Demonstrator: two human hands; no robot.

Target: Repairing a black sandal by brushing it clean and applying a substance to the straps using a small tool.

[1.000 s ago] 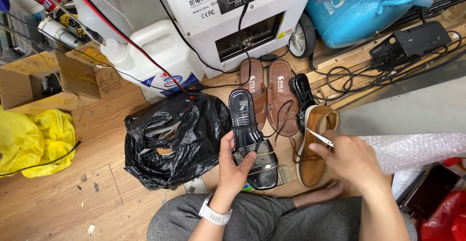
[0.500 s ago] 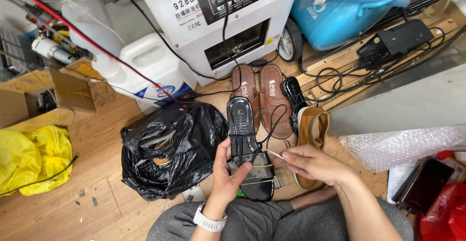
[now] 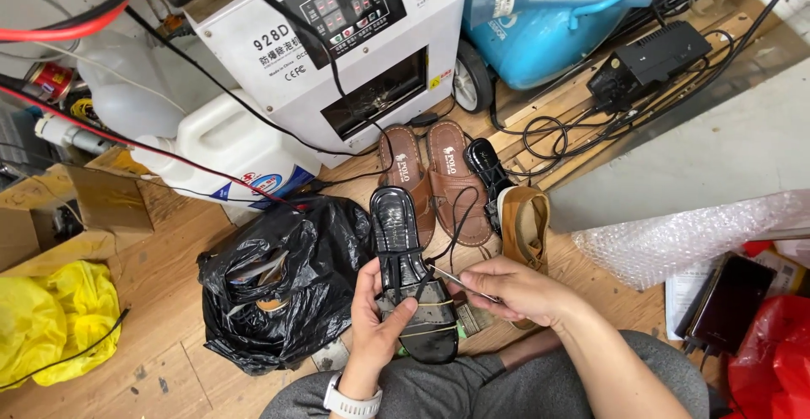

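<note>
From the head view, the left hand [image 3: 377, 318] grips a black strappy sandal [image 3: 411, 275] by its heel end, thumb laid across the insole, holding it up over the person's lap with the toe pointing away. The right hand [image 3: 516, 290] pinches a thin metal tool [image 3: 456, 279] whose tip meets the sandal's straps. Just beyond lie a pair of brown sandals [image 3: 439, 178], a tan shoe [image 3: 526, 225] and a black plastic bag [image 3: 283, 280] on the wooden floor [image 3: 160, 377].

A glossy black strappy sandal [image 3: 412, 280] is held sole-down, toe pointing away, with a thin metal tool [image 3: 456, 279] touching its straps.
</note>
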